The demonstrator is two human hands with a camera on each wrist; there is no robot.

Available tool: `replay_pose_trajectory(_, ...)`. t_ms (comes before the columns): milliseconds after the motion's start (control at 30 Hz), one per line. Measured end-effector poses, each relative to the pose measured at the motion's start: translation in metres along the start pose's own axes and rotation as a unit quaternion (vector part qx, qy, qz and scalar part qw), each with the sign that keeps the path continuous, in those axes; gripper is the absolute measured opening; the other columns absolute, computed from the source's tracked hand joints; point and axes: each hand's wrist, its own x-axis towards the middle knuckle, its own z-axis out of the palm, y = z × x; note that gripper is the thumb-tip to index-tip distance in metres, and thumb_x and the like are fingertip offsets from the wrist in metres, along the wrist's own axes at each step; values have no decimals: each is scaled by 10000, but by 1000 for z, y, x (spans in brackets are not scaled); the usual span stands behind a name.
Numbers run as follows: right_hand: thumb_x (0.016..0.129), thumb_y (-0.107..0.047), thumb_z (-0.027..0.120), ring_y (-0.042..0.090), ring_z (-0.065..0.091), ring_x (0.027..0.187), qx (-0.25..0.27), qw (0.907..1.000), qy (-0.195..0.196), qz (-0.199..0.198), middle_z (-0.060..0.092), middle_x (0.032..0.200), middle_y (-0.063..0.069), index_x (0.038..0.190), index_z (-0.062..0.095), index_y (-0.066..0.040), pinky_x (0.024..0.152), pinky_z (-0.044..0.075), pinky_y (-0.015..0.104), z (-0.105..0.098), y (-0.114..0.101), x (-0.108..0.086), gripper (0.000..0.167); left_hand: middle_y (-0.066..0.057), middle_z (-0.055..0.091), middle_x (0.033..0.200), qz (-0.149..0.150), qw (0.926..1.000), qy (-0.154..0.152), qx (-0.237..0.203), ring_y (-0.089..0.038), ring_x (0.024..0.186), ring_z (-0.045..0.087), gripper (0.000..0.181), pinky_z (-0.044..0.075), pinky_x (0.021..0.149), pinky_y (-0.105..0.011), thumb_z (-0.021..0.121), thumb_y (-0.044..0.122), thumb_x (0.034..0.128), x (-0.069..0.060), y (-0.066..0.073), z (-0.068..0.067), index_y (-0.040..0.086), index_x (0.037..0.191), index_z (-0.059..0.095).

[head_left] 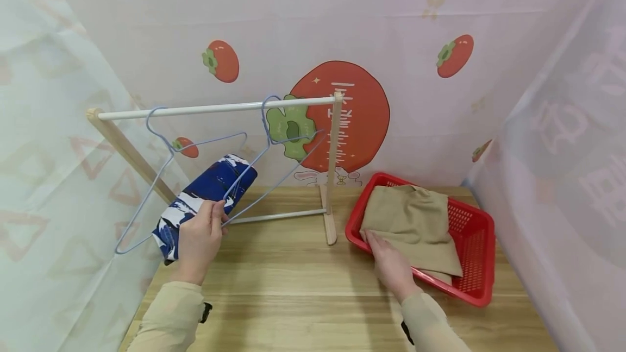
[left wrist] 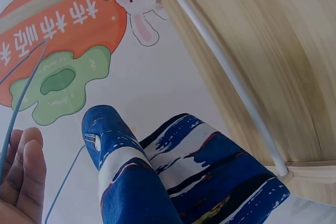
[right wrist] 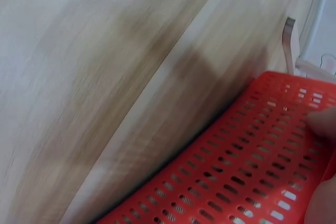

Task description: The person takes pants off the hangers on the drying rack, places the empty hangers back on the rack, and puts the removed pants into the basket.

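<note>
My left hand [head_left: 199,240] pinches the lower bar of a thin blue wire hanger [head_left: 292,169] that hooks over the rack's white rail. A second blue hanger [head_left: 158,178] hangs to its left. A folded blue-and-white patterned garment [head_left: 183,216] appears draped over that second hanger's lower bar. My right hand [head_left: 393,270] grips the near rim of a red perforated basket [head_left: 481,249], fingertips beside a folded khaki garment [head_left: 411,221] inside. In the right wrist view a fingertip [right wrist: 323,121] shows against the basket's outer wall; the other fingers are mostly cut off.
A clothes rack with wooden posts [head_left: 333,156] and a white top rail [head_left: 210,107] stands at the left. Its foot [head_left: 330,227] lies left of the basket. Printed cloth walls [head_left: 415,26] enclose the wooden tabletop [head_left: 288,287] at the back and both sides.
</note>
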Motion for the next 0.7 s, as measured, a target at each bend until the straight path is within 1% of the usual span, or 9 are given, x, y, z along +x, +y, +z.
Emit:
replay_pose_trajectory(167, 933, 63, 652, 332, 677, 1162, 219, 9995, -243, -22, 672, 1329, 150, 1426, 558, -41, 924, 567, 515, -9, 13, -5, 513, -53, 621, 559, -54, 10000, 16, 68, -168, 418, 581, 202, 369, 377, -220, 598, 33, 1024, 2, 1, -2, 44, 825, 568)
replay_pose_trajectory(333, 961, -43, 683, 336, 695, 1124, 293, 9990, -316, -123, 681, 1312, 158, 1415, 569, -28, 897, 574, 525, -16, 21, -8, 468, -57, 610, 541, -21, 9999, 97, 121, -174, 405, 569, 195, 379, 381, -270, 614, 33, 1013, 3, 1, -1, 37, 823, 572)
replay_pose_trajectory(433, 975, -90, 687, 331, 700, 1116, 344, 9987, -331, -184, 677, 1322, 151, 1422, 571, -35, 888, 576, 529, -18, 23, -8, 466, -73, 614, 566, 47, 9996, 134, 230, -169, 392, 520, 183, 375, 377, -308, 626, 20, 999, 3, 1, 0, 28, 823, 574)
replay_pose_trajectory(600, 984, -110, 686, 322, 698, 1126, 422, 9983, -348, -197, 673, 1334, 139, 1434, 568, -50, 895, 574, 527, -18, 24, -8, 469, -96, 617, 603, 178, 9990, 246, 331, -157, 393, 430, 174, 349, 366, -358, 645, 15, 980, 4, 1, 3, 25, 821, 575)
replay_pose_trajectory(700, 959, -88, 717, 323, 704, 1107, 420, 9985, -273, -219, 685, 1309, 146, 1423, 574, -43, 879, 580, 523, -19, 24, -8, 488, -93, 613, 600, 226, 9989, 236, 322, -156, 396, 438, 171, 353, 365, -364, 655, 19, 973, 4, 2, 4, 25, 822, 576)
